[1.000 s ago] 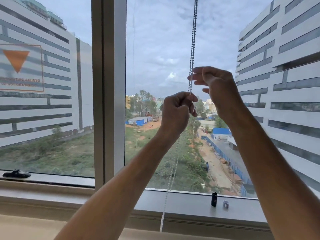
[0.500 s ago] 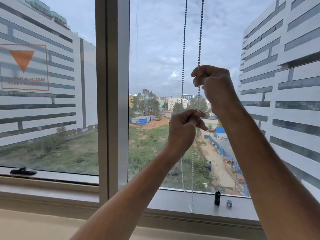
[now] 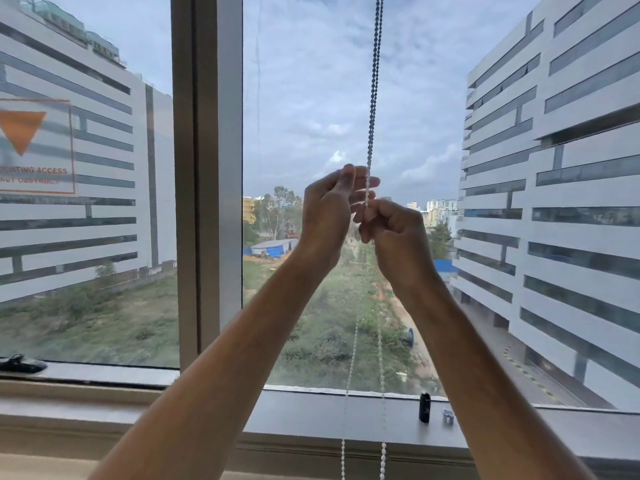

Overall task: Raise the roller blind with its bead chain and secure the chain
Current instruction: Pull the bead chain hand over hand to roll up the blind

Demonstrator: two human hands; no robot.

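The bead chain [image 3: 373,98] hangs down in front of the right window pane, its strands close together above my hands. My right hand [image 3: 394,233] is closed in a fist around it at mid height. My left hand [image 3: 327,213] is just to the left and slightly higher, fingers stretched upward, with the chain running across its fingertips. Below the hands two white strands [image 3: 381,375] hang apart and drop past the sill out of view. The roller blind itself is above the picture and not visible.
A wide vertical window frame post [image 3: 207,168] stands left of my hands. On the sill [image 3: 311,414] sit a small black cylinder [image 3: 425,407] and a small grey clip [image 3: 448,416]. A black window handle [image 3: 20,363] lies at the far left, below an orange-triangle sticker [image 3: 34,147].
My left hand rose from below the right hand and opened its fingers. My right hand came down and closed on the chain. The two upper strands came together.
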